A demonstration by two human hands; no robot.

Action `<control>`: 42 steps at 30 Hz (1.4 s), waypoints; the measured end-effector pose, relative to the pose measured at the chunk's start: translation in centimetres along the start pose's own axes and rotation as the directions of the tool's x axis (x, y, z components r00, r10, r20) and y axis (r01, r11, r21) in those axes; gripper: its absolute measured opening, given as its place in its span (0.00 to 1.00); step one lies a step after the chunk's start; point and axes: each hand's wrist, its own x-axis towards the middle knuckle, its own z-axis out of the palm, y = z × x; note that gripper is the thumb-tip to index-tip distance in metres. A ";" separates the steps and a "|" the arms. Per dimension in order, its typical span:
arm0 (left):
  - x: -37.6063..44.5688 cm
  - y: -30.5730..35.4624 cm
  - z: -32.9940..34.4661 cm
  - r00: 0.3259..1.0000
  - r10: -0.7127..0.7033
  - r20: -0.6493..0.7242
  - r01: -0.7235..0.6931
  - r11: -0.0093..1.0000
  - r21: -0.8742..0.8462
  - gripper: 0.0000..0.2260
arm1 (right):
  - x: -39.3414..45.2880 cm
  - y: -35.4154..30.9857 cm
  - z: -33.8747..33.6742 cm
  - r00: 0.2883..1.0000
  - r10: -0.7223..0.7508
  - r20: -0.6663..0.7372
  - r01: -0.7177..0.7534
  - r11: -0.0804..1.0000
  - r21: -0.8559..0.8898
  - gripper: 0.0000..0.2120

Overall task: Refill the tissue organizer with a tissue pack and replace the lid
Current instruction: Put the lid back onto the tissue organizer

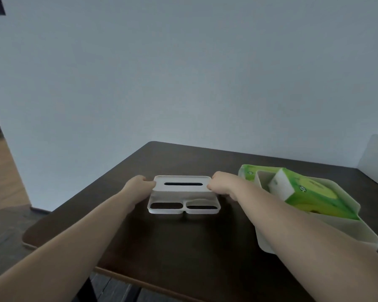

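Observation:
A white organizer lid (pixel 183 189) with a dark tissue slot and two oval openings sits at the middle of the dark table (pixel 183 240). My left hand (pixel 139 184) grips its left end and my right hand (pixel 224 185) grips its right end. The dark table shows through the openings. To the right stands the white organizer body (pixel 303 234), open on top. A green and white tissue pack (pixel 303 195) lies tilted inside it. My right forearm crosses in front of the body's near corner.
A second green pack (pixel 247 172) pokes out behind the organizer body's far left corner. A pale wall rises just behind the table. The table's rounded left edge drops to a wooden floor (pixel 2 171). A white panel (pixel 375 158) stands at the far right.

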 end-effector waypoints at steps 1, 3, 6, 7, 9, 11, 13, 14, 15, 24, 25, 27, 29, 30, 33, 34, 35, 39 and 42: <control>0.0 0.1 0.2 1.000 0.010 0.012 -0.010 1.000 -0.020 0.20 | 0.2 0.0 0.1 1.000 0.012 0.003 -0.012 0.998 0.054 0.16; -0.4 0.6 0.6 0.999 0.026 0.033 -0.024 0.999 -0.048 0.12 | 0.5 0.0 0.2 1.000 0.021 0.005 -0.021 0.988 0.151 0.15; -0.8 1.2 1.1 1.000 0.012 -0.001 -0.012 0.998 -0.067 0.07 | 0.3 -0.3 0.2 0.998 0.006 -0.060 0.006 0.982 0.189 0.14; -1.1 1.4 1.2 1.000 0.012 -0.022 -0.014 0.997 -0.082 0.06 | 0.2 -0.3 0.0 0.995 0.002 -0.102 0.017 0.981 0.191 0.14; -1.5 2.0 1.2 0.998 0.027 -0.061 -0.033 0.995 -0.099 0.04 | 0.1 -0.1 -0.6 0.983 -0.004 -0.184 0.042 0.979 0.199 0.14; -2.0 2.9 1.2 0.994 0.065 -0.084 -0.072 0.994 -0.078 0.05 | -0.5 0.1 -1.5 0.965 -0.008 -0.261 0.063 0.977 0.202 0.14; -2.6 4.0 1.1 0.989 0.110 -0.103 -0.117 0.991 -0.071 0.10 | -1.3 0.4 -2.7 0.942 -0.014 -0.335 0.080 0.980 0.183 0.14; -3.0 4.7 1.1 0.985 0.127 -0.118 -0.137 0.987 -0.079 0.13 | -1.6 0.6 -3.3 0.928 -0.019 -0.371 0.092 0.980 0.179 0.14; -3.4 5.5 1.2 0.981 0.140 -0.136 -0.154 0.984 -0.091 0.15 | -2.1 0.9 -4.1 0.916 -0.022 -0.401 0.105 0.977 0.185 0.14; -8.4 13.2 4.6 0.948 0.281 -0.147 -0.308 0.927 -0.214 0.11 | -6.8 7.6 -11.0 0.834 0.056 -0.549 0.095 0.965 0.243 0.15; -8.9 14.0 5.2 0.941 0.306 -0.141 -0.330 0.920 -0.209 0.10 | -7.3 8.7 -11.6 0.822 0.074 -0.565 0.081 0.966 0.244 0.15; -9.7 15.3 6.6 0.930 0.346 -0.122 -0.364 0.911 -0.195 0.08 | -8.1 10.7 -12.3 0.807 0.110 -0.580 0.048 0.967 0.250 0.14; -10.6 16.5 7.9 0.926 0.364 -0.099 -0.377 0.906 -0.190 0.07 | -8.7 12.7 -12.7 0.799 0.140 -0.585 0.015 0.967 0.252 0.11; -11.1 17.0 8.5 0.925 0.369 -0.090 -0.380 0.906 -0.186 0.07 | -9.0 13.6 -12.7 0.798 0.151 -0.584 0.005 0.967 0.256 0.10; -12.2 18.0 10.3 0.926 0.371 -0.068 -0.377 0.912 -0.158 0.10 | -9.4 16.2 -12.2 0.803 0.178 -0.569 -0.038 0.968 0.249 0.11; -12.5 18.1 10.8 0.927 0.370 -0.062 -0.375 0.916 -0.143 0.12 | -9.6 16.9 -11.9 0.809 0.183 -0.558 -0.045 0.967 0.252 0.11; -12.7 18.2 11.2 0.930 0.363 -0.059 -0.367 0.920 -0.135 0.13 | -9.8 17.5 -11.7 0.818 0.185 -0.545 -0.049 0.966 0.256 0.11; -13.1 18.1 12.5 0.933 0.356 -0.055 -0.360 0.929 -0.082 0.09 | -10.7 19.3 -10.9 0.856 0.208 -0.473 -0.077 0.957 0.280 0.09; -13.0 17.8 13.3 0.935 0.353 -0.036 -0.354 0.934 -0.040 0.07 | -11.0 19.9 -10.4 0.870 0.236 -0.432 -0.105 0.946 0.307 0.04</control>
